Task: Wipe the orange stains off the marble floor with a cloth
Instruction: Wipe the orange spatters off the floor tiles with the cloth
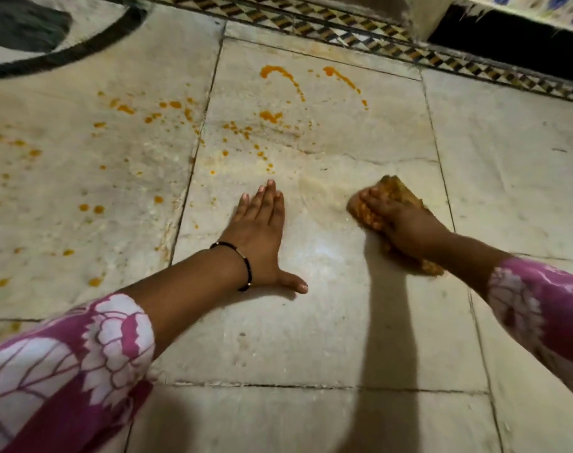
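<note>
A: Step check, quick. She is wiping mid-job: the right hand (406, 228) is clamped on a crumpled, orange-soaked cloth (391, 204), fingers curled over it, pressing it down on the pale marble floor slab (327, 322).

B: And the other one?

A: The left hand (262, 237), with a thin black bracelet (242, 266) on the wrist, is lying flat, fingers straight and together, thumb spread, bracing on the same slab. Holding nothing.

B: Where are the stains?

A: The orange splatter stains (272, 116) are sitting at 11 to 12 o'clock from the cloth, well apart from it. More drops are trailing off at 9 o'clock across the joint onto the neighbouring slab. The patch around both hands is looking clean, so I'd judge it roughly half done at most.

B: Next move?

A: Probably pushing the cloth up toward 11 o'clock into the two curved streaks. The cloth is looking saturated, so she risks smearing; turning a cleaner face down should help.
</note>
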`<state>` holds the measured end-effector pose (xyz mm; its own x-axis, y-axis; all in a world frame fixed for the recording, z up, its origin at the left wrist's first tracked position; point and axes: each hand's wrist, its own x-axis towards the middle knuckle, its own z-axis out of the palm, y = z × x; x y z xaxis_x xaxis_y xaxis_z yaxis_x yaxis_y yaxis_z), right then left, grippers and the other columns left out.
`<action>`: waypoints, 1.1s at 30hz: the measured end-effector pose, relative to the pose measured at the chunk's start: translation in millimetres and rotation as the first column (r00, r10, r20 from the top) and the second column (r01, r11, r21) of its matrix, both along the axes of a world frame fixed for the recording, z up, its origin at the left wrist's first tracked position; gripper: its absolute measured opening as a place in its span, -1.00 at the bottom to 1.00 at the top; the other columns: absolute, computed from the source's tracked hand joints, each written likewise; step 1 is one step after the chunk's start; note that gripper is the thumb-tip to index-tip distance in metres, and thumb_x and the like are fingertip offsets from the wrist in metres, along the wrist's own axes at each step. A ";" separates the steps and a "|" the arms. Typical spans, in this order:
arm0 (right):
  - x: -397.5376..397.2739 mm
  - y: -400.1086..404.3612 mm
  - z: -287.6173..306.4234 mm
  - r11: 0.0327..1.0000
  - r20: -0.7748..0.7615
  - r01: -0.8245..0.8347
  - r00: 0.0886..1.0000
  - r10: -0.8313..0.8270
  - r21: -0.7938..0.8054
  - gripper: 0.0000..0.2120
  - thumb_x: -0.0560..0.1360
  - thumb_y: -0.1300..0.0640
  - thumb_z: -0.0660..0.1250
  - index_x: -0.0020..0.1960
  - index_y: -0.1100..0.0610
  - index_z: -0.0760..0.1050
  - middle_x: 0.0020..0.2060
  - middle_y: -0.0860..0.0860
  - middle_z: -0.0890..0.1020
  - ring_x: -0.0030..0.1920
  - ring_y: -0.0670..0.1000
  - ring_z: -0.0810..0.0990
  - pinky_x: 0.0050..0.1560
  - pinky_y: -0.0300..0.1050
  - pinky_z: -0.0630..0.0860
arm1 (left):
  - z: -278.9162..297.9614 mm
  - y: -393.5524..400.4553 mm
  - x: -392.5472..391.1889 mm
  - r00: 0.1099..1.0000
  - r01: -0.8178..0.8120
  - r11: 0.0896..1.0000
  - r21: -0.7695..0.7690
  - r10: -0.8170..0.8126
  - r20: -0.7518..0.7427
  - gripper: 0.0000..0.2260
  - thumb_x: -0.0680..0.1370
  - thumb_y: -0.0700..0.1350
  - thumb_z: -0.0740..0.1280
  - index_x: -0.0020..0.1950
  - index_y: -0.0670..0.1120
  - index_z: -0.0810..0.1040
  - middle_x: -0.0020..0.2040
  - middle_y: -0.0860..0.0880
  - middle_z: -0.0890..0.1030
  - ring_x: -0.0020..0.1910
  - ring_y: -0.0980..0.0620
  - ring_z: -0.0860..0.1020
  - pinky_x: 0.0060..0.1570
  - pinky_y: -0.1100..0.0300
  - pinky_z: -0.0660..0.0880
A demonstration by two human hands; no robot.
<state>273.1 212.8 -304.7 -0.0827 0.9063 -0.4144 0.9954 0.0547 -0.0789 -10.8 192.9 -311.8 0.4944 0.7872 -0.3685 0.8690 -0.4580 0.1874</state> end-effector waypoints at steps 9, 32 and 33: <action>-67.4 -83.3 -14.7 0.940 -0.131 -0.278 0.943 0.307 0.199 -0.47 0.53 -0.04 -0.01 0.48 -0.25 -0.03 0.49 -0.23 -0.03 0.51 -0.07 -0.06 0.43 0.28 -0.02 | 13.6 -35.8 -63.0 0.983 0.133 0.991 -0.007 -0.133 -0.127 0.31 0.08 0.59 0.23 0.25 -0.07 -0.66 0.34 -0.08 -0.58 0.37 0.00 -0.49 0.31 -0.04 -0.47; -226.6 -228.9 -18.3 0.916 -0.172 -0.336 0.911 0.375 0.219 -0.49 0.38 -0.01 0.25 0.33 -0.17 0.36 0.34 -0.18 0.46 0.40 0.07 0.35 0.33 0.22 0.04 | -18.6 -152.5 -109.1 0.685 -0.587 0.805 0.087 0.438 0.582 -0.29 0.54 0.31 -0.24 0.53 -0.12 -0.12 0.56 -0.05 -0.13 0.53 0.06 -0.14 0.45 -0.01 -0.31; -243.9 -211.9 -22.3 0.871 -0.185 -0.416 0.864 0.468 0.260 -0.46 0.41 0.01 0.25 0.38 -0.17 0.30 0.40 -0.16 0.38 0.46 0.06 0.23 0.36 0.25 -0.10 | -16.3 -147.3 -110.4 0.697 -0.582 0.805 0.113 0.423 0.579 -0.30 0.53 0.31 -0.25 0.53 -0.12 -0.13 0.56 -0.06 -0.14 0.53 0.07 -0.14 0.44 0.04 -0.34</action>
